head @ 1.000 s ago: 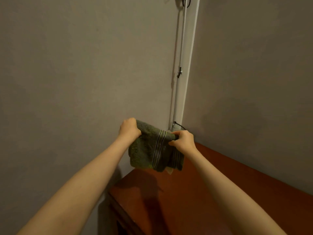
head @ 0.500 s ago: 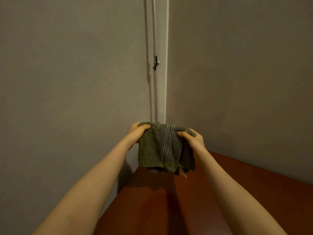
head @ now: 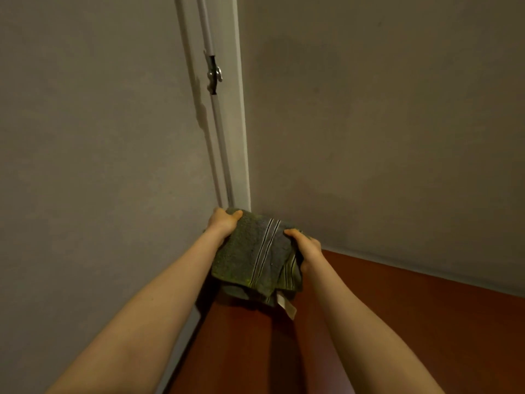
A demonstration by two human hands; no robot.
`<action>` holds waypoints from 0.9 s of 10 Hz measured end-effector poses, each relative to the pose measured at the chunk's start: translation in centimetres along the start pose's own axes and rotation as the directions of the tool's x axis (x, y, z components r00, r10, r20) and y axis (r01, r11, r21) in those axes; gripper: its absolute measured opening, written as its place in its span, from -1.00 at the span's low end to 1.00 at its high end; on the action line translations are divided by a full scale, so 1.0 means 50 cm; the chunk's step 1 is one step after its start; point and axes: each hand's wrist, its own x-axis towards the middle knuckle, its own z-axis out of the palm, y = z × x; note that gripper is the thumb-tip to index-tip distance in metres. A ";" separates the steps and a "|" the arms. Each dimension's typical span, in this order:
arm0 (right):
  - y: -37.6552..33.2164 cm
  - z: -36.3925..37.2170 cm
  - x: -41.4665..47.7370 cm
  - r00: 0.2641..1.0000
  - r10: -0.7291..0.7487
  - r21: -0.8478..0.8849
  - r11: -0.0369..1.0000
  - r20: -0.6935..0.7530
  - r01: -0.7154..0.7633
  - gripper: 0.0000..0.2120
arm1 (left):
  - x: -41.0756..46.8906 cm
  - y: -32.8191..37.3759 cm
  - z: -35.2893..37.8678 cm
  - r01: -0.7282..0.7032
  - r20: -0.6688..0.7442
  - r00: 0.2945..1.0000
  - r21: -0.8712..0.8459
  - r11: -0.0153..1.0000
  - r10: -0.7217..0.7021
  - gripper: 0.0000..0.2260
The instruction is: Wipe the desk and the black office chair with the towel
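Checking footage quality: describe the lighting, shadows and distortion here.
Head view: dim, warm light, no glare; the towel throws a soft shadow on the desk beneath it; the pipe leans and bows slightly, likely wide-angle distortion.

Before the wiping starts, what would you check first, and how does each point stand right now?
1. Left hand grips the towel: ok.
2. Right hand grips the towel: ok.
3. Towel folded into layers, not trailing: ok, only its label dangles.
4. Towel pressed onto the desk: not ok, it looks held above the corner.
5. Black office chair located: cannot tell, out of view.
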 end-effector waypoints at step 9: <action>0.038 -0.014 0.214 0.911 -0.405 -0.905 0.412 -0.077 0.106 -0.44 | 0.113 -0.085 0.114 -0.086 0.037 0.996 0.318 0.944 0.078 -0.64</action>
